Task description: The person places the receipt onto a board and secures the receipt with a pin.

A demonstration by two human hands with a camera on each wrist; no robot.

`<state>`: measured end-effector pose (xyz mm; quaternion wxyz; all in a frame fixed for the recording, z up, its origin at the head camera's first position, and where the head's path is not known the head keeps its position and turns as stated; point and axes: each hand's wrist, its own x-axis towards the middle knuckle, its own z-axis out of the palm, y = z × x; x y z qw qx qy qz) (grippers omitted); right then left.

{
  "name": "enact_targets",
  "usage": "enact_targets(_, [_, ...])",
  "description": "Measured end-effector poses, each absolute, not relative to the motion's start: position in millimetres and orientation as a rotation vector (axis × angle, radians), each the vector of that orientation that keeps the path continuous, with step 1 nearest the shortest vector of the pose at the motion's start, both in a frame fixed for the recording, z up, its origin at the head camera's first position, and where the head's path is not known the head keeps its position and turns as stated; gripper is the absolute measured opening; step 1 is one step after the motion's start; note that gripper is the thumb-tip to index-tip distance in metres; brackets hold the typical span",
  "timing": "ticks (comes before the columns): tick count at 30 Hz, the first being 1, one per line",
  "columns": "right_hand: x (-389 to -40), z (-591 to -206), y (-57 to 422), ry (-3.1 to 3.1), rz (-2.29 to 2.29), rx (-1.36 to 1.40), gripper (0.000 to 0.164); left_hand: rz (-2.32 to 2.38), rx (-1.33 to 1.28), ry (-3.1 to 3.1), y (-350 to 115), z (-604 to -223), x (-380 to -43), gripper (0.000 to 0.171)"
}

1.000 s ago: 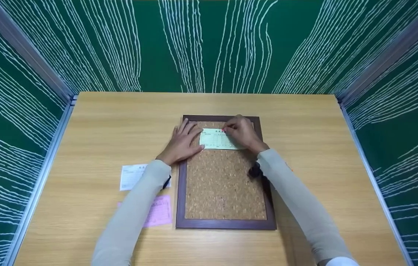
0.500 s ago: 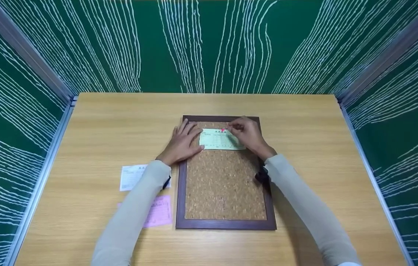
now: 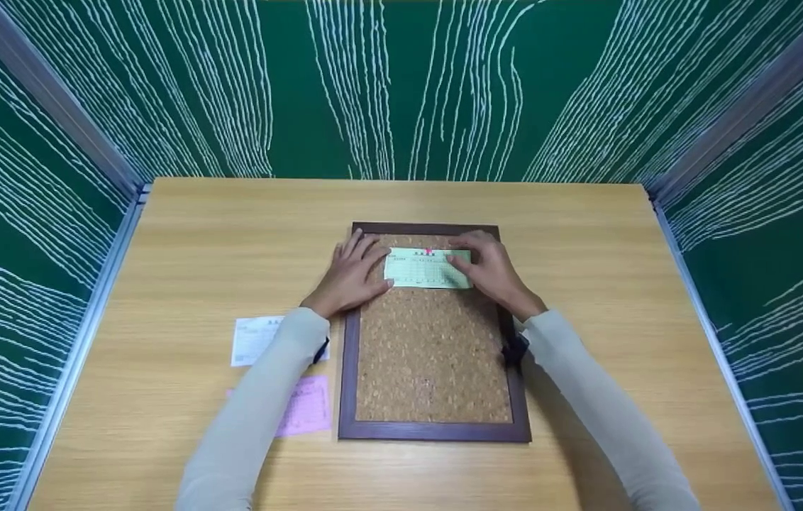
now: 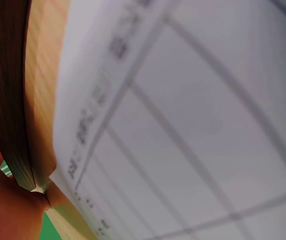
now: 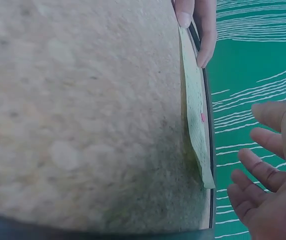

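Note:
A pale green printed slip [image 3: 421, 271] lies across the upper part of a cork board [image 3: 430, 355] with a dark brown frame. At the middle of its top edge sits a small pink push pin [image 3: 429, 251]. My left hand [image 3: 349, 277] rests over the board's left frame, fingers spread, thumb and fingertips at the slip's left end. Over the slip's right end is my right hand [image 3: 495, 273], its fingers loose and holding nothing. In the right wrist view that right hand [image 5: 275, 180] shows parted fingers, and the slip [image 5: 195, 105] stands slightly off the cork along its near edge.
Left of the board, a white printed slip [image 3: 254, 341] and a pink slip [image 3: 308, 408] lie on the wooden table [image 3: 125, 397], partly under my left sleeve. The white slip [image 4: 183, 115] fills much of the left wrist view. Green panels [image 3: 416, 85] with white lines enclose the table.
My right hand has let go of the pink push pin and moved right, its fingers loosening. The pin stays at the slip's top edge. My left hand has stayed in place.

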<state>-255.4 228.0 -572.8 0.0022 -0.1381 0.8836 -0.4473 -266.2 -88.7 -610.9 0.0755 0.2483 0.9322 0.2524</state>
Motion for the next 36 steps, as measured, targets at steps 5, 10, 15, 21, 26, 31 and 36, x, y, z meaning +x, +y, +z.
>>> enact_targets(5, [-245, -574, 236, 2.766, -1.390, -0.477, 0.042, 0.749, 0.738, 2.791, -88, -611, -266, 0.077])
enact_targets(10, [-236, -574, 244, 2.793, -1.346, -0.478, 0.051, 0.747, 0.722, 2.790, -88, -610, -265, 0.077])
enact_targets(15, [-225, -578, 254, 2.802, -1.366, -0.448, 0.061, 0.758, 0.733, 2.787, -87, -610, -265, 0.076])
enact_targets(21, [-216, -585, 267, 2.794, -1.419, -0.443, 0.071, 0.764, 0.740, 2.783, -87, -609, -266, 0.075])
enact_targets(26, [-211, -590, 277, 2.789, -1.405, -0.408, 0.073, 0.742, 0.715, 2.785, -87, -609, -267, 0.076])
enact_targets(31, [-207, -598, 286, 2.821, -1.394, -0.414, 0.071, 0.747, 0.703, 2.782, -87, -609, -267, 0.076])
enact_targets(36, [-203, -604, 295, 2.839, -1.365, -0.393, 0.073, 0.753, 0.708, 2.788, -88, -609, -267, 0.076])
